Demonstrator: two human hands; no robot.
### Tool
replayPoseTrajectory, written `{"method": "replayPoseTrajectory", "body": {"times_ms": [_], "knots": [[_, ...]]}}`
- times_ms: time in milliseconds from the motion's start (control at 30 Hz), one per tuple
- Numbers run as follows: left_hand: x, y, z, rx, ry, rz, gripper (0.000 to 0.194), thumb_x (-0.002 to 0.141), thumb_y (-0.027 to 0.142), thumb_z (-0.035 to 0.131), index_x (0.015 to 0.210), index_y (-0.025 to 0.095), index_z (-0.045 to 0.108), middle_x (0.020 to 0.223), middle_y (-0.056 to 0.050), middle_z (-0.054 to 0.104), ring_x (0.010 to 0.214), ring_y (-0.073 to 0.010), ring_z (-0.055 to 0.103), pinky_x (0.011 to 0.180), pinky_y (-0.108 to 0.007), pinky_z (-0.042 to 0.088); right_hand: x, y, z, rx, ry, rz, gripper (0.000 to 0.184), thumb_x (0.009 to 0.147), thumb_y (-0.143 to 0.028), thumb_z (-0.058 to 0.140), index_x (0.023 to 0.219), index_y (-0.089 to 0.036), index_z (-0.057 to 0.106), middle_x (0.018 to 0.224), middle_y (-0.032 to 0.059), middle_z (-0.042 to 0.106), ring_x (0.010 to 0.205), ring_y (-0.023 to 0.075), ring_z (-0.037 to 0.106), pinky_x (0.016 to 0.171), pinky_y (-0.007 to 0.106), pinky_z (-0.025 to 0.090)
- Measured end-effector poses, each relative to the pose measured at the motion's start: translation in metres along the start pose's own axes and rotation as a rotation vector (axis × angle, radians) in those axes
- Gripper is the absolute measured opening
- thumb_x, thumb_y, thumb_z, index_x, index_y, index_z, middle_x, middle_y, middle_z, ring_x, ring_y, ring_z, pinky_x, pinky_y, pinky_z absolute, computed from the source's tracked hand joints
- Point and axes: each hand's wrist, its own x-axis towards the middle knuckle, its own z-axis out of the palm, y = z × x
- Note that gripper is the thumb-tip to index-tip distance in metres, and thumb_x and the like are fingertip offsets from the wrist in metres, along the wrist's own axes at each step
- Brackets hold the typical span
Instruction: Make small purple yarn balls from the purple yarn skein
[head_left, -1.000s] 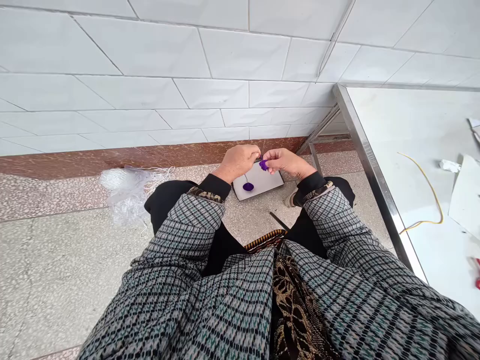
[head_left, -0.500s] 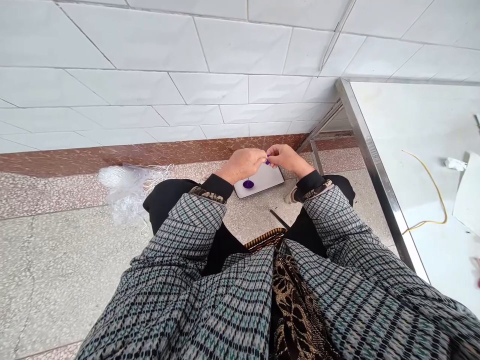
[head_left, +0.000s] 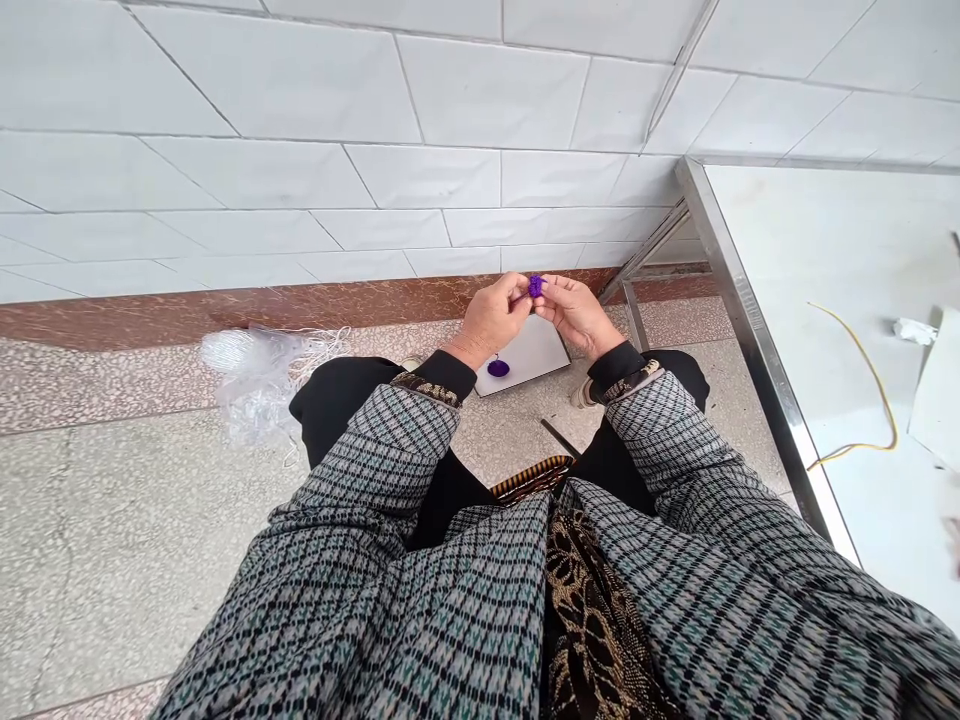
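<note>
A small purple knotted piece [head_left: 535,287], apparently of yarn or cord, is pinched between the fingertips of both hands. My left hand [head_left: 493,318] is closed on its left side, and my right hand [head_left: 576,310] grips its right side with thumb and fingers. Below them a white board [head_left: 529,357] with a dark edge lies low between the knees. On its left part rests a round, dark purple thing [head_left: 498,368], with a thin strand rising from it toward my left hand. Fingers cover part of the knotted piece.
On the floor at left sits a clear plastic bag [head_left: 255,385] with white cord [head_left: 322,345]. A metal-framed white table [head_left: 795,240] stands at right, bearing a yellow wire [head_left: 870,370] and white scraps [head_left: 915,330]. A dark strip [head_left: 556,437] lies on the floor. The tiled wall [head_left: 420,180] is ahead.
Both hands have risen slightly, lifting the purple piece farther above the board. It was mostly hidden by fingers half a second ago and now shows between the fingertips.
</note>
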Motion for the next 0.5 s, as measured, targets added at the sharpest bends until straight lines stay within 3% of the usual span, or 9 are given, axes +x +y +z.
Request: {"method": "replayPoseTrajectory", "body": {"times_ms": [133,300,500], "knots": [[0.002,0.0,-0.001,-0.016,-0.001,-0.057,0.003,0.092,0.023,0.068,0.093,0.02,0.066,0.077,0.001,0.068,0.075,-0.0163,0.062,0.076,-0.027,0.05,0.0,0.004,0.005,-0.009,-0.007,-0.077,0.029,0.081,-0.012,0.095,0.077,-0.014,0.067,0.064,-0.0032,0.07,0.057,0.006,0.065,0.059,0.015,0.057],[0.005,-0.001,-0.007,0.076,-0.035,-0.137,0.008,0.094,0.023,0.064,0.097,0.018,0.069,0.081,-0.002,0.072,0.075,-0.0168,0.062,0.076,-0.029,0.05,-0.001,0.002,0.004,-0.071,-0.039,-0.031,0.029,0.082,-0.013,0.093,0.081,-0.016,0.065,0.067,-0.0036,0.071,0.061,0.0073,0.068,0.063,0.017,0.06],[0.004,0.001,-0.019,0.196,-0.152,-0.079,0.016,0.094,0.026,0.061,0.101,0.018,0.072,0.089,-0.005,0.077,0.079,-0.0185,0.063,0.077,-0.03,0.048,-0.001,-0.003,0.0,-0.26,-0.043,-0.041,0.024,0.082,-0.015,0.091,0.09,-0.016,0.069,0.072,-0.005,0.071,0.061,0.0055,0.065,0.061,0.015,0.056]]}}
